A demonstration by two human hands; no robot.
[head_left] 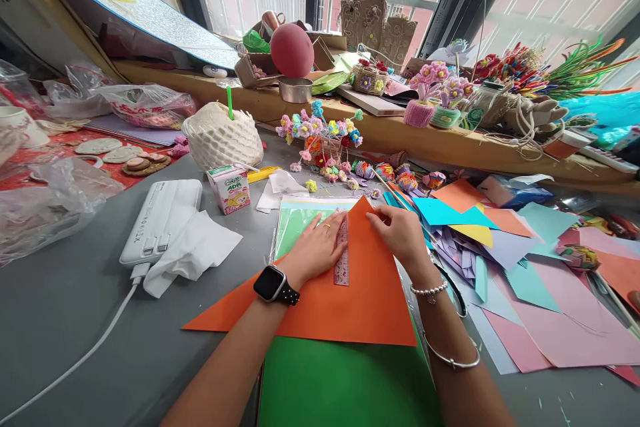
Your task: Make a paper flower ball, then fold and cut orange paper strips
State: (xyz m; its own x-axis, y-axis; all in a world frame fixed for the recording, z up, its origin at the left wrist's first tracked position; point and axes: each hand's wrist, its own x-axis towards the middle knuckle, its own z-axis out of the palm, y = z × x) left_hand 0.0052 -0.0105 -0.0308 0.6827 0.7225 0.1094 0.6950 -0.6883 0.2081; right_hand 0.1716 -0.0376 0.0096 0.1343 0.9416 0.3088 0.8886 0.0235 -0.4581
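Note:
A large orange paper (375, 293) with a pointed top lies over green paper (345, 380) in front of me. My left hand (320, 250) rests flat with fingers stretched out, pressing a small pink patterned ruler (342, 267) against the orange sheet. At the sheet's upper right edge, my right hand (397, 230) has its thumb and fingers pinched on the paper, close to the tip. Part of the ruler is covered by my left fingers. Clear plastic (287, 223) shows around the green sheet behind the orange one.
Coloured paper sheets (550, 320) and purple strips (457, 257) spread to the right. On the left are a white power bank (163, 220) with a cable, a crumpled tissue (195, 253), a small drink carton (230, 190) and a netted coconut (223, 137). Crocheted flowers (325, 140) stand behind.

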